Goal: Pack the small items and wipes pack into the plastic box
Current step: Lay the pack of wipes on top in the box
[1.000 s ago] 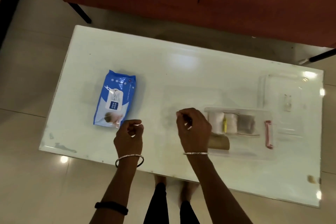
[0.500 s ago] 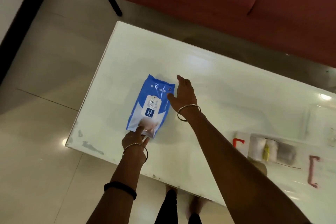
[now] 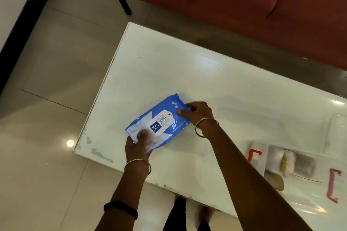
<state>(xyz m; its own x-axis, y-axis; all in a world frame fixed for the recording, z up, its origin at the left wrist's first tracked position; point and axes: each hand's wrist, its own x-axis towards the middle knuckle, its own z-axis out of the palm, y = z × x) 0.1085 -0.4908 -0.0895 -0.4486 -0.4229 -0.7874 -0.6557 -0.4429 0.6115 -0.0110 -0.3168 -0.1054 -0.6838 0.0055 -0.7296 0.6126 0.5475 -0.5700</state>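
A blue and white wipes pack (image 3: pixel 159 124) lies near the left front corner of the white table (image 3: pixel 206 80). My left hand (image 3: pixel 138 143) grips its near end, thumb on top. My right hand (image 3: pixel 197 112) holds its far right end, fingers curled over the edge. At the right front sits the clear plastic box (image 3: pixel 308 189) with red clips (image 3: pixel 333 185). Inside it are white rolls (image 3: pixel 275 159), a yellowish item (image 3: pixel 284 163), a grey item (image 3: pixel 304 165) and a brown cardboard tube (image 3: pixel 275 181).
A red-brown sofa (image 3: pixel 225 5) with a black leg (image 3: pixel 123 2) stands beyond the table. A clear lid (image 3: pixel 338 131) lies at the far right edge. Tiled floor (image 3: pixel 47 62) lies to the left; my feet are under the table's front edge.
Both hands went from the table's front middle to the wipes pack and closed on its two ends. The pack has turned clockwise. The view swung left.
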